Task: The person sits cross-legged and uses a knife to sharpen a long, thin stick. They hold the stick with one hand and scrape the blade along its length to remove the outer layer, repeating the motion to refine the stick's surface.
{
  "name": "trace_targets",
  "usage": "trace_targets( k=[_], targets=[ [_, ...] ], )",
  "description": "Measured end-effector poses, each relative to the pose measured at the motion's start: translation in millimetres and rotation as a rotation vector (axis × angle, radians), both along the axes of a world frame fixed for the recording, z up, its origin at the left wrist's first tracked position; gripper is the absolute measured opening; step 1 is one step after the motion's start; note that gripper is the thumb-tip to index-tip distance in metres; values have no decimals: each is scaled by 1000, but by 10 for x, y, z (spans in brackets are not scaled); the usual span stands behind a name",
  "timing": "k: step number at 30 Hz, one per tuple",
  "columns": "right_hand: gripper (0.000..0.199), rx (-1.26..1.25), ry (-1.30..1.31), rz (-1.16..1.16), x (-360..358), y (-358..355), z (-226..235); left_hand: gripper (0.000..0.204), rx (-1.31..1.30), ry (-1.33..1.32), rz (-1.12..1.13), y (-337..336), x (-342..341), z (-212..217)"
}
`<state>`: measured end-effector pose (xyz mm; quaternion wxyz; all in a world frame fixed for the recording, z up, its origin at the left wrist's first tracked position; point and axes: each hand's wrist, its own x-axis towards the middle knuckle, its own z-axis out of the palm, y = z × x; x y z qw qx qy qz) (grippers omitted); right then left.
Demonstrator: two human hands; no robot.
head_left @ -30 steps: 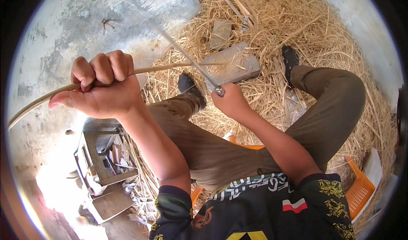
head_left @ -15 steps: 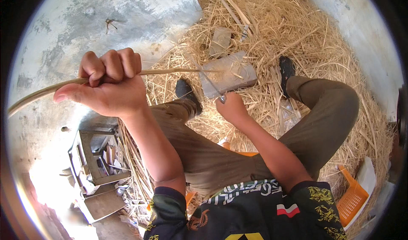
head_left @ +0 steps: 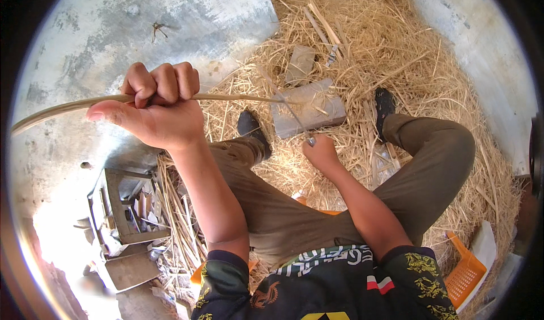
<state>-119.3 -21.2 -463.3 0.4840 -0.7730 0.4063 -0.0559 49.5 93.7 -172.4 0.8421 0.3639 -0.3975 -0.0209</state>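
Observation:
My left hand [head_left: 164, 107] is raised and wrapped round a long, thin tan strip [head_left: 229, 97], which looks like cane or bamboo. One end curves away past the left rim; the other reaches over a greyish block [head_left: 309, 124] lying among shavings. Between my feet, my right hand [head_left: 322, 154] is closed round the end of a thin knife [head_left: 294, 115]; most of its handle is hidden in the fist. The slim metal blade slants up and left over the block and meets the strip near the block's left side.
Pale fibre shavings [head_left: 385, 42] cover the floor around my feet. A smaller flat block [head_left: 300, 64] lies beyond. At left stands a wooden stool frame [head_left: 122, 207] with scraps inside, beside a bundle of long strips [head_left: 178, 201]. An orange perforated plastic piece [head_left: 467, 272] sits at right.
My right hand and the knife have shifted slightly right relative to the block. My left hand has moved a little right, still gripping the strip. The whole view has tilted slightly.

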Motion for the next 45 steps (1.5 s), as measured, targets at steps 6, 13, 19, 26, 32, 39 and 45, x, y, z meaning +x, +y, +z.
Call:
trace_targets(
  k=[6, 13, 19, 26, 32, 39, 45],
  targets=[
    [33, -11, -15, 21, 92, 4, 90, 75, 3, -45, -11, -14, 18, -27],
    [30, -3, -22, 35, 63, 107, 173, 76, 0, -36, 32, 39, 32, -43],
    [30, 91, 171, -181, -170, -76, -234, 77, 13, -26, 55, 45, 95, -24],
    [31, 66, -110, 84, 134, 27, 308, 76, -22, -33, -20, 63, 104, -55],
    [30, 352, 107, -140, 10, -75, -204, 76, 2, -1, 1, 73, 71, -30],
    [26, 105, -138, -3, 146, 52, 100, 77, -21, 6, 57, 8, 78, -30],
    [25, 422, -21, -134, 79, -31, -164, 79, 13, 18, 145, 55, 82, -11]
  ],
)
